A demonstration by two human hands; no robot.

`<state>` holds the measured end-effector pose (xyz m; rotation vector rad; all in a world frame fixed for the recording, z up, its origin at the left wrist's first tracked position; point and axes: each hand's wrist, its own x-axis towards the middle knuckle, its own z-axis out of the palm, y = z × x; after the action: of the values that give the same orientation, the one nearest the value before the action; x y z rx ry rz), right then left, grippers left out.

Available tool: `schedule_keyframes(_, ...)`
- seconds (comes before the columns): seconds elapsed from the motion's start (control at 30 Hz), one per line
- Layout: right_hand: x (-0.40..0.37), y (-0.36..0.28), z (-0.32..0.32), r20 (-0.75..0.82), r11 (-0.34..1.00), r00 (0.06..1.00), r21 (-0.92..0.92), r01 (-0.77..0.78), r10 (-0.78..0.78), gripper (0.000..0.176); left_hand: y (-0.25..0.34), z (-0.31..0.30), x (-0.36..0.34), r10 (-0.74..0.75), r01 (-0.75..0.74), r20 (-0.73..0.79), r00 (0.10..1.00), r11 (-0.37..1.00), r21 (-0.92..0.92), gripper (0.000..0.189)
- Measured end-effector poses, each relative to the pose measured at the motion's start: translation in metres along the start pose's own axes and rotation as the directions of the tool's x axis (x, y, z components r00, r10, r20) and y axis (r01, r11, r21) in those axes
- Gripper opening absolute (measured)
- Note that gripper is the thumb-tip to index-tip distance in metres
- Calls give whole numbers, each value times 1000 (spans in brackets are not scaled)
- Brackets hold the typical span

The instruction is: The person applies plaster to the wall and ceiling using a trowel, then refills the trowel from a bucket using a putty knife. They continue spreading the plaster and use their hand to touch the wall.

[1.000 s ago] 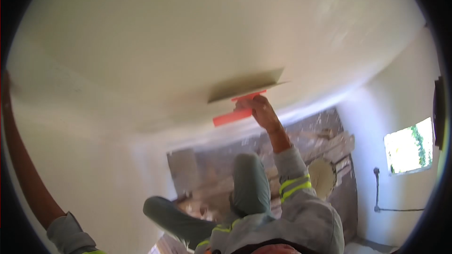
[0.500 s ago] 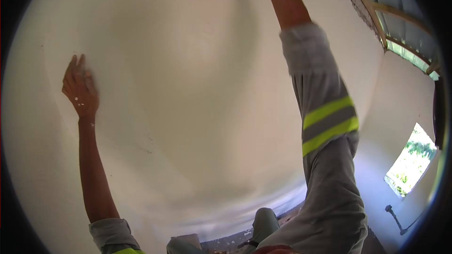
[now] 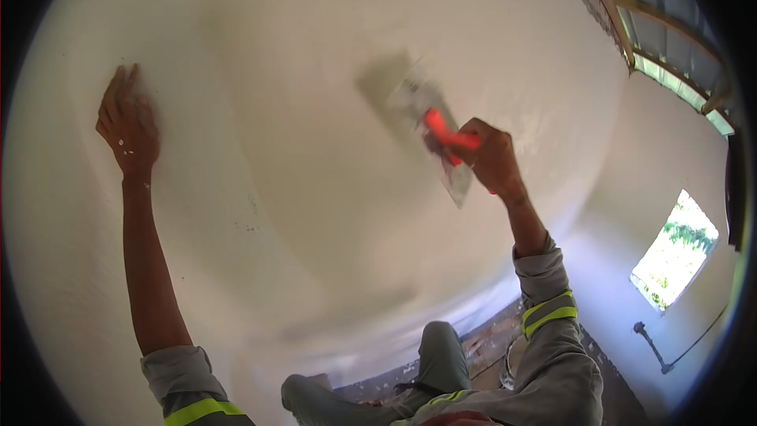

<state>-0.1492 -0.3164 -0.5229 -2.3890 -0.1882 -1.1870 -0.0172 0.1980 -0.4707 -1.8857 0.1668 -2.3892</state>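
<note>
My right hand (image 3: 493,156) is wrapped round the red handle of a plastering trowel (image 3: 415,99). The trowel's flat metal blade is tilted in front of the pale plastered wall (image 3: 315,150), and a dark shadow lies on the wall beside its upper left end. Over at the left, my left hand (image 3: 128,126) rests flat against the wall with its fingers stretched upward and holds nothing. White specks dot the back of that hand.
A window opening (image 3: 676,251) is in the side wall at right, with a dark pipe-like fitting (image 3: 653,347) below it. Roof beams and metal sheets (image 3: 670,24) show at upper right. Below my legs (image 3: 441,355) is a spattered floor, with a pale bucket-like container (image 3: 514,359) partly behind my sleeve.
My right hand has brought the trowel down from the top edge to mid-wall, bending the arm. My left hand stays on the wall. The view has shifted slightly.
</note>
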Motion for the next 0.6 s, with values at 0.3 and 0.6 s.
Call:
schedule_keyframes(0.3, 103, -30, -3, -114, 576, 577, -358, 735, -808, 26, -8, 9, -2, 33, -34, -45, 998, 999, -30, 39)
schedule_keyframes(0.6, 90, 7, 7, 480, -62, 164, -420, 906, -862, 13, -11, 13, 0, 131, -135, -95, 987, 990, -39, 37)
